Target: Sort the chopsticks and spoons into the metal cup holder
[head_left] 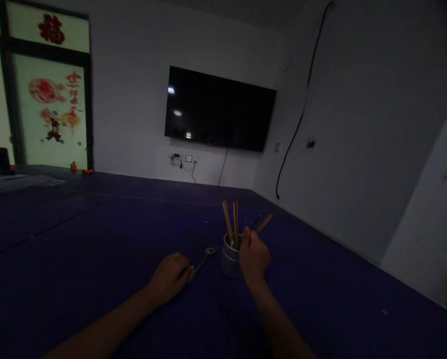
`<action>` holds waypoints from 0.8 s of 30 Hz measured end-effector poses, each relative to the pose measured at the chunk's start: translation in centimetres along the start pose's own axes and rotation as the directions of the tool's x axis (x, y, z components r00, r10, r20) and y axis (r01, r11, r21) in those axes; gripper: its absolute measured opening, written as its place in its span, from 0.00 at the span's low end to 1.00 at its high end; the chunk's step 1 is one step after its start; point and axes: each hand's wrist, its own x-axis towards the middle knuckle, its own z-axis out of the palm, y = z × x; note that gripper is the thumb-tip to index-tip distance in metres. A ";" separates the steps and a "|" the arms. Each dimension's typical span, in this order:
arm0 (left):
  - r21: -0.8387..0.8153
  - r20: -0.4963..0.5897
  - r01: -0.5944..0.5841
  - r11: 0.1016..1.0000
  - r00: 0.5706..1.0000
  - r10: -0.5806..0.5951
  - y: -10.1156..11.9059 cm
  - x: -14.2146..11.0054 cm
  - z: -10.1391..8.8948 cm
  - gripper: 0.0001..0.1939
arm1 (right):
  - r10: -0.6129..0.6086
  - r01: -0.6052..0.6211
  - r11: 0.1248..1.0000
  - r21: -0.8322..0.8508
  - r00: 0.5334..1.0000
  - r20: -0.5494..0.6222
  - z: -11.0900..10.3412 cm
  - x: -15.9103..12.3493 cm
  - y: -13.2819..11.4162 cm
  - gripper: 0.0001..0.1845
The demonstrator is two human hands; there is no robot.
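Note:
A grey metal cup (230,263) stands upright on the table, with several wooden chopsticks (228,222) leaning in it. My right hand (255,253) is at the cup's right rim, closed around chopsticks (264,223) whose ends stick out up and to the right; how many is unclear. To the left of the cup, a metal spoon (201,264) lies slantwise on the table, its rounded end pointing towards the cup. My left hand (171,277) rests low on the table, fingers curled and pressed together at the near end of the spoon.
The table has a dark purple-blue surface (96,279) with seams. Crumpled clear plastic (17,182) and small orange items (74,166) lie at the far left. A television (219,109) hangs on the back wall; a black cable (302,112) runs down the right wall.

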 end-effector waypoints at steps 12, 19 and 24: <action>0.024 0.049 0.025 0.999 0.998 -0.027 0.3 0.1 -0.2 0.17 | 0.008 0.020 0.980 -0.200 0.990 0.139 -0.5 -0.2 -0.5 0.23; 0.005 0.096 0.030 1.000 0.995 -0.030 0.2 0.1 -0.3 0.17 | 0.118 -0.117 0.993 -0.024 0.992 0.047 -0.3 -0.1 -0.3 0.21; 0.027 0.117 0.043 0.999 0.992 -0.045 0.4 0.1 -0.4 0.16 | 0.134 -0.115 0.983 0.142 0.982 -0.131 -0.5 -0.1 -0.4 0.28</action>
